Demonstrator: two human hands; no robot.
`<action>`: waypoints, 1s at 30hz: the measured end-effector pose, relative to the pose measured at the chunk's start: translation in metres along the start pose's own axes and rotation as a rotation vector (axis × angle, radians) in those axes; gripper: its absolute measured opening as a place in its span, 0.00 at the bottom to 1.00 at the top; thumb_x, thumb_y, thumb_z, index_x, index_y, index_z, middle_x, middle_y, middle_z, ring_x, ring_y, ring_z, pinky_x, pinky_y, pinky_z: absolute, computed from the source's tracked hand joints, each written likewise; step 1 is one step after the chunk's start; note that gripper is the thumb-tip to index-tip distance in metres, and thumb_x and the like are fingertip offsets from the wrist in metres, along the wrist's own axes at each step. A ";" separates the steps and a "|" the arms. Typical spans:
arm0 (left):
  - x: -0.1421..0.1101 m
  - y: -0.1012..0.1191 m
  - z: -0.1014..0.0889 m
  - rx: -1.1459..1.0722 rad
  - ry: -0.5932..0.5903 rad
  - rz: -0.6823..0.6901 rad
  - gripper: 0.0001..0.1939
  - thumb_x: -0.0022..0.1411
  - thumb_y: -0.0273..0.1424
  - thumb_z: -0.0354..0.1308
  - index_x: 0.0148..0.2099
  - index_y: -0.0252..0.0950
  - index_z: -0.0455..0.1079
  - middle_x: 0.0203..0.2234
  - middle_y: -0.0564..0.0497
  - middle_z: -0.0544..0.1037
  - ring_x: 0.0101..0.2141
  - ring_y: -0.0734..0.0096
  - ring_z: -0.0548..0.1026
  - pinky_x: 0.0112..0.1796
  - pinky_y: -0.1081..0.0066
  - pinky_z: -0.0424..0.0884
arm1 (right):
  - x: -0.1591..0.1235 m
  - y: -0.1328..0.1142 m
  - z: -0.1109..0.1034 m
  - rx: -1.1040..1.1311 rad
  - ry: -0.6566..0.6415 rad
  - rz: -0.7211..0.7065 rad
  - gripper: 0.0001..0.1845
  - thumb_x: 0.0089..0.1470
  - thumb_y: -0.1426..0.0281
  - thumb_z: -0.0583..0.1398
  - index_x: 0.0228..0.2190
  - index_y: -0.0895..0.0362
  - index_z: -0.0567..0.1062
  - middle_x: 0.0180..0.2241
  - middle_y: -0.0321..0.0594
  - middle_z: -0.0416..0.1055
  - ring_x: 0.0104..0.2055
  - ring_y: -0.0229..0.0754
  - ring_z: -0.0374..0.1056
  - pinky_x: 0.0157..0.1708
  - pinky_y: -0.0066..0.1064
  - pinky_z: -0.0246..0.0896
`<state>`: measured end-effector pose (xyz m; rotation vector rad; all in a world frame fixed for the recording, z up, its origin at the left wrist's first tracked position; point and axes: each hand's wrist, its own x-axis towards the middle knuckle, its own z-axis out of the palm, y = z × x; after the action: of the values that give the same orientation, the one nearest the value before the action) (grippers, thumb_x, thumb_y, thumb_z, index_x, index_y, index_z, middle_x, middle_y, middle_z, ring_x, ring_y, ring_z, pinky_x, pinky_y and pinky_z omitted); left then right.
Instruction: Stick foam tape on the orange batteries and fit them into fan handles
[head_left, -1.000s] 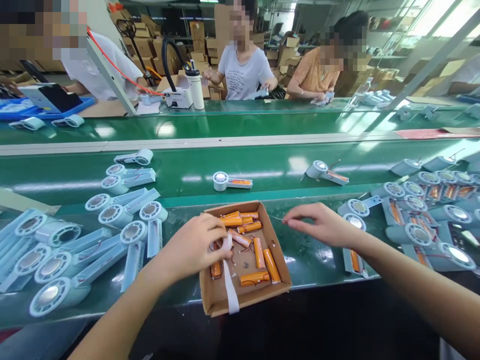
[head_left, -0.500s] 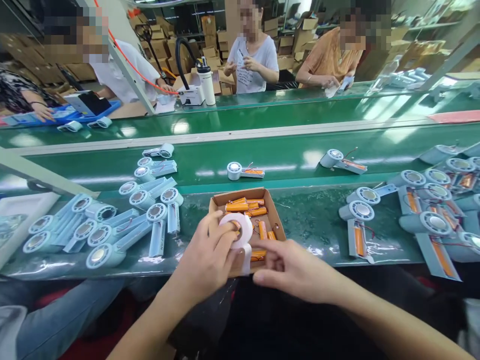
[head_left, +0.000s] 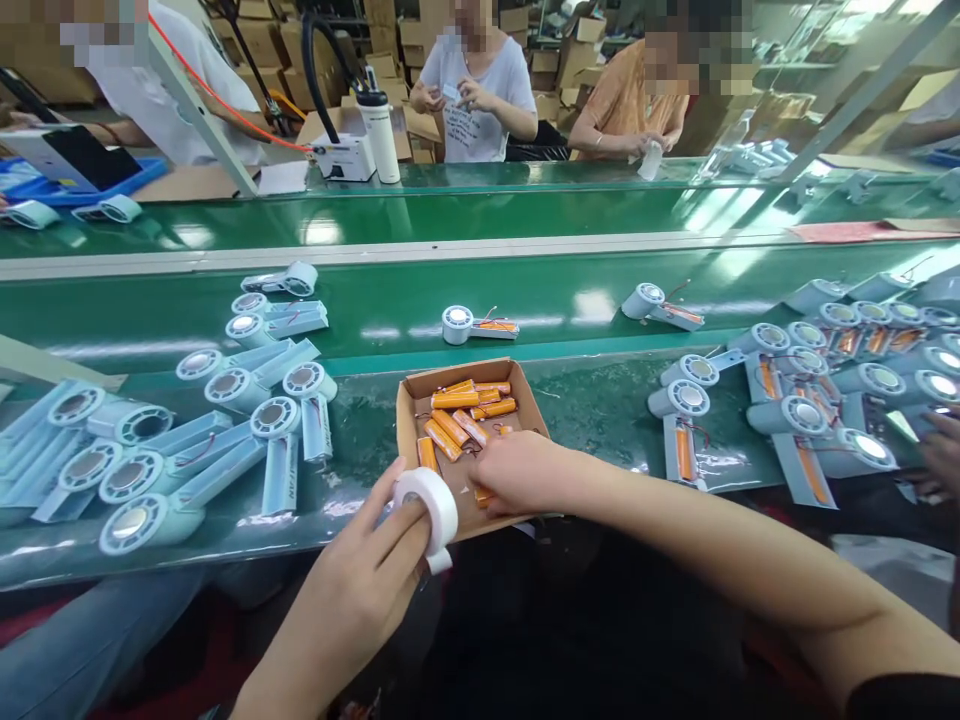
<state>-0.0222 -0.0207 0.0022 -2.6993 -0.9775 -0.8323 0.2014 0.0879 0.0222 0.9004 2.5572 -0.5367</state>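
My left hand (head_left: 367, 575) grips a roll of white tape (head_left: 444, 505), with fingers through its core and a short loose end hanging at the bottom. The roll is held just off the near left corner of a shallow cardboard box (head_left: 406, 415). Inside the box lie several orange battery cells (head_left: 448, 437) with thin wires. My right hand (head_left: 521, 470) reaches down into the right side of the box, its fingers curled among the cells. An orange cell (head_left: 484, 494) shows right by the fingertips; whether they hold it is hidden.
Light-blue fan bodies (head_left: 142, 520) with open handles lie in a group at left. More fan bodies (head_left: 806, 415), several with orange cells in their handles, crowd the right. Two stand on the green belt (head_left: 360, 300). Co-workers sit opposite; another person's hand (head_left: 941, 450) is at far right.
My right hand has moved from beside the tape into the box. My left hand has drawn the tape roll left and toward me, off the box. The view has shifted right.
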 end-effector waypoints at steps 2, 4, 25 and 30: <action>0.002 0.002 0.003 -0.032 -0.026 -0.021 0.14 0.67 0.13 0.52 0.49 0.27 0.75 0.40 0.43 0.80 0.54 0.55 0.78 0.68 0.43 0.68 | 0.005 0.001 -0.001 -0.004 0.013 -0.043 0.10 0.60 0.69 0.66 0.42 0.61 0.85 0.40 0.54 0.83 0.43 0.58 0.80 0.40 0.41 0.72; 0.002 0.003 0.004 -0.067 -0.063 -0.022 0.17 0.67 0.13 0.50 0.49 0.30 0.76 0.41 0.46 0.80 0.52 0.58 0.79 0.69 0.39 0.65 | -0.002 0.006 -0.001 0.173 0.198 -0.116 0.11 0.60 0.71 0.65 0.44 0.59 0.84 0.37 0.48 0.83 0.39 0.51 0.80 0.39 0.38 0.73; 0.039 0.016 -0.018 0.046 -0.396 0.222 0.15 0.70 0.20 0.50 0.48 0.34 0.78 0.41 0.46 0.80 0.37 0.61 0.77 0.29 0.66 0.75 | -0.090 -0.008 0.095 1.604 0.925 -0.213 0.22 0.64 0.64 0.68 0.58 0.46 0.77 0.57 0.45 0.79 0.59 0.48 0.77 0.53 0.39 0.78; 0.058 0.024 -0.018 0.170 -0.453 0.262 0.09 0.66 0.22 0.57 0.43 0.34 0.79 0.36 0.47 0.78 0.35 0.59 0.76 0.27 0.64 0.74 | -0.094 0.013 0.064 1.561 0.342 -0.040 0.20 0.52 0.65 0.75 0.46 0.57 0.83 0.37 0.40 0.84 0.40 0.45 0.82 0.46 0.37 0.80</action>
<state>0.0213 -0.0131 0.0501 -2.8311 -0.6982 -0.0839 0.2925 0.0195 0.0079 1.3687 1.9905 -2.6936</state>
